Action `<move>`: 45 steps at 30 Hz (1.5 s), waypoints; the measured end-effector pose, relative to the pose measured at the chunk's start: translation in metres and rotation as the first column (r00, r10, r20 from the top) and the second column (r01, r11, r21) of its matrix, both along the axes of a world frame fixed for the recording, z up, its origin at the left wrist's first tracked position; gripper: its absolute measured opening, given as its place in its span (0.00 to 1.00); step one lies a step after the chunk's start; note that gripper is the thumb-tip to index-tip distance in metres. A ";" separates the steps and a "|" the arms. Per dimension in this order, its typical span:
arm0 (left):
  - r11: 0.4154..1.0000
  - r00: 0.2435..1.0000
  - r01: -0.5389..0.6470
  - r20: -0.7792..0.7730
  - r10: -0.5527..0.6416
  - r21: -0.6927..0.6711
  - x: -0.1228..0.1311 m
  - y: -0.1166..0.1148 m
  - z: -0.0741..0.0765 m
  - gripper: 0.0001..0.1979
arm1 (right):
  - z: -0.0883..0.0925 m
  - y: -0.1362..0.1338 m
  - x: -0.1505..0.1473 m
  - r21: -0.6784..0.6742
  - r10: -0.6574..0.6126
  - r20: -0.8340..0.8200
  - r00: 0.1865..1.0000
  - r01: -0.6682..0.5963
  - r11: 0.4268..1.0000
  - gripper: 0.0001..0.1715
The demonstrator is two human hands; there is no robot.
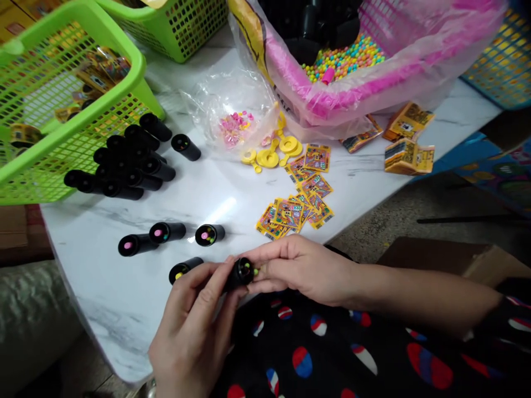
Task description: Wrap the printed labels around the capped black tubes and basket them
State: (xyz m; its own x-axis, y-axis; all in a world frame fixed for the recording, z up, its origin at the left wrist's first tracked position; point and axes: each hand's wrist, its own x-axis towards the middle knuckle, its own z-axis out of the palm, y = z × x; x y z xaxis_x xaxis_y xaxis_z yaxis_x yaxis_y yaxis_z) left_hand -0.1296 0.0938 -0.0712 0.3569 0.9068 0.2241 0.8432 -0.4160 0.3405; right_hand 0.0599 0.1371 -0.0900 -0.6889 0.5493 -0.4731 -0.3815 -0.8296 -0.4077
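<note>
My left hand (pixel 199 315) is closed around a short black tube (pixel 236 275), its open mouth tilted toward my right hand (pixel 296 271). Small green balls (pixel 256 271) show at the tube's mouth and by my right fingertips, which are pressed together there; my palm hides the rest. Just beyond my left fingers stands another black tube (pixel 188 266) with something yellow in its mouth. Three more tubes are close by: one (pixel 211 235) with a pink piece and green balls, and two (pixel 168 232) further left with pink pieces in them.
Several black tubes (pixel 136 157) cluster beside a green basket (pixel 139 66). Printed yellow packets (pixel 288 213) and yellow plastic pieces (pixel 269 156) lie mid-table, near a clear bag (pixel 236 91) of small pink pieces. Behind is a plastic-lined pink basket (pixel 332 105) with colourful balls and black tubes.
</note>
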 end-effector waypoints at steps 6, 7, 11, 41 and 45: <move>0.997 0.997 0.077 -0.020 -0.078 -0.010 0.000 0.005 0.005 0.32 | 0.002 0.002 0.000 0.029 -0.002 0.028 1.000 0.001 1.000 0.19; 0.997 0.996 0.080 -0.028 -0.080 -0.002 0.000 0.004 0.005 0.33 | 0.003 0.003 0.000 0.044 0.011 0.043 0.999 -0.013 0.999 0.20; 0.996 0.994 0.082 -0.073 -0.080 0.022 -0.002 0.001 0.007 0.35 | 0.004 0.008 -0.001 0.085 0.060 0.110 0.992 -0.070 0.994 0.23; 0.999 0.990 0.025 0.140 -0.030 0.038 -0.004 0.000 -0.001 0.17 | -0.009 0.004 0.001 -0.019 0.050 0.200 0.978 -0.048 0.999 0.21; 1.000 0.977 -0.026 0.213 0.026 -0.003 -0.012 -0.009 -0.009 0.16 | -0.011 0.005 0.003 0.000 0.017 0.224 0.974 -0.017 1.000 0.18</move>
State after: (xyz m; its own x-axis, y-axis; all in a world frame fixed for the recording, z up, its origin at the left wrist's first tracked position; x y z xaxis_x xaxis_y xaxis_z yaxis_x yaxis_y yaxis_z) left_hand -0.1421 0.0846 -0.0804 0.2774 0.9151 0.2926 0.7619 -0.3951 0.5133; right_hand 0.0625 0.1422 -0.1008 -0.5748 0.5398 -0.6151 -0.2663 -0.8341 -0.4831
